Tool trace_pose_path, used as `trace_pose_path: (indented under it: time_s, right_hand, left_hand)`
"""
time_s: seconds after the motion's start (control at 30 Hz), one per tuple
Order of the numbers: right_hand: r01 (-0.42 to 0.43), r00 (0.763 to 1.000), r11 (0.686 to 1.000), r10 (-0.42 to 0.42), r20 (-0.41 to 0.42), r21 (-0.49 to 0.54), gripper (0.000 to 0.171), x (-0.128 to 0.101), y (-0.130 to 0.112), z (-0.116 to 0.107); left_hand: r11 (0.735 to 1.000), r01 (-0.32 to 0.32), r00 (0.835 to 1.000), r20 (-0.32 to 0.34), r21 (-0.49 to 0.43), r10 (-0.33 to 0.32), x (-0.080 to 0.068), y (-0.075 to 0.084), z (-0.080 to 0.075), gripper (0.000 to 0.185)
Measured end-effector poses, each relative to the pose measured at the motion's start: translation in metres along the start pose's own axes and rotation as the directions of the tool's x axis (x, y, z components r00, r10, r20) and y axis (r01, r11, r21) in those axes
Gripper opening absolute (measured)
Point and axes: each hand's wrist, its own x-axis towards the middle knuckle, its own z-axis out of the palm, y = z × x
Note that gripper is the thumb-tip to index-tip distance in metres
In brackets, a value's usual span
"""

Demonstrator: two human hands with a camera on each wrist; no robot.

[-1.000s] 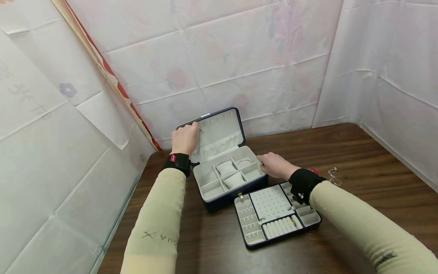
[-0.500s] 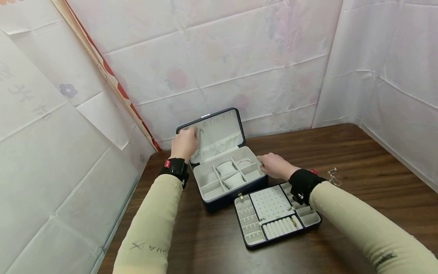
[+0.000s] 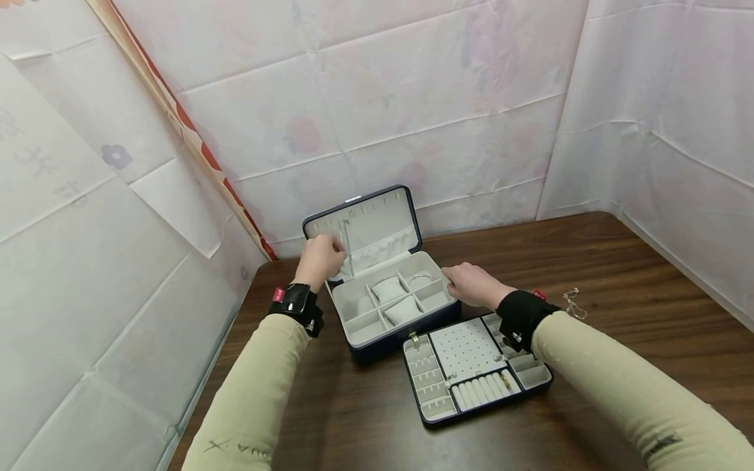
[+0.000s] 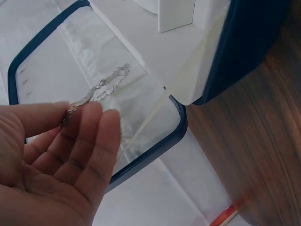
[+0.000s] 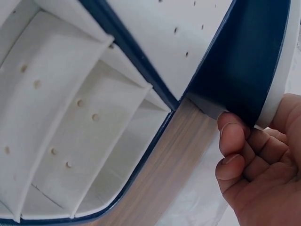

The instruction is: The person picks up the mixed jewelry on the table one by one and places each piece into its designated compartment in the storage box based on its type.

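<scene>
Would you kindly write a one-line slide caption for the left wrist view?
Left hand pinches a fine silver chain against the pale lining of the open navy jewellery box lid.

The dark wooden table [image 3: 618, 314] carries an open jewellery box [image 3: 406, 330], a removed tray [image 3: 478, 392], and perhaps a chain [image 3: 574, 302].

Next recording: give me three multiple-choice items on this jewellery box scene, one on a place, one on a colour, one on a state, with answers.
1. Where does the removable tray lie?
A. inside the box
B. on the table in front of the box
C. on the lid

2. What colour is the jewellery box outside?
A. dark blue
B. red
C. green

3. How does the lid stand?
A. shut
B. taken off
C. open, upright

Answers: B, it sits on the wood; A, navy walls show; C, its lining faces the left hand, whose grip pinches a chain, while the right hand holds the box's edge.
</scene>
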Motion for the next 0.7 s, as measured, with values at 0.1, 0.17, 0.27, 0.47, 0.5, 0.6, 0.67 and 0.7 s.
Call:
trace_pose_path:
  time_s: [0.1, 0.17, 0.27, 0.47, 0.5, 0.6, 0.67, 0.7]
  right_hand:
    - [0.002, 1.0, 1.0, -0.002, -0.003, 0.001, 0.014, -0.001, -0.0004, -0.0008]
    - [0.005, 1.0, 1.0, -0.005, -0.01, -0.003, 0.013, -0.0018, -0.0009, -0.0013]
    - [0.006, 1.0, 1.0, -0.006, -0.018, -0.009, 0.012, -0.0025, -0.0013, -0.0014]
    - [-0.002, 1.0, 1.0, 0.002, -0.014, -0.006, 0.013, -0.0024, -0.0009, -0.0012]
    - [-0.004, 1.0, 1.0, 0.004, -0.012, -0.005, 0.014, -0.0022, -0.0007, -0.0011]
    - [-0.014, 1.0, 1.0, 0.014, -0.003, -0.002, 0.016, -0.0015, 0.0001, -0.0005]
    - [-0.016, 1.0, 1.0, 0.016, 0.001, 0.001, 0.017, -0.001, 0.0009, 0.0001]
    - [-0.017, 1.0, 1.0, 0.017, 0.003, 0.002, 0.017, -0.0009, 0.0012, 0.0003]
  left_hand:
    - [1.0, -0.022, 0.999, 0.037, 0.009, 0.022, -0.0029, 0.0016, 0.0016, 0.024]
    - [0.999, -0.032, 0.998, 0.058, 0.022, 0.031, -0.0032, 0.0017, 0.0031, 0.029]
    - [0.999, -0.037, 0.996, 0.083, 0.038, 0.033, -0.0037, 0.0017, 0.0044, 0.034]
    - [0.999, -0.045, 0.989, 0.143, 0.019, 0.041, -0.0046, 0.0019, 0.0053, 0.041]
    - [0.999, -0.049, 0.988, 0.145, 0.015, 0.046, -0.0046, 0.0021, 0.0053, 0.04]
    - [0.998, -0.056, 0.99, 0.131, 0.012, 0.054, -0.0045, 0.0033, 0.005, 0.037]
    - [0.998, -0.057, 0.992, 0.113, 0.008, 0.056, -0.0044, 0.0044, 0.0041, 0.031]
    - [0.998, -0.056, 0.993, 0.1, 0.004, 0.055, -0.0043, 0.0053, 0.0036, 0.028]
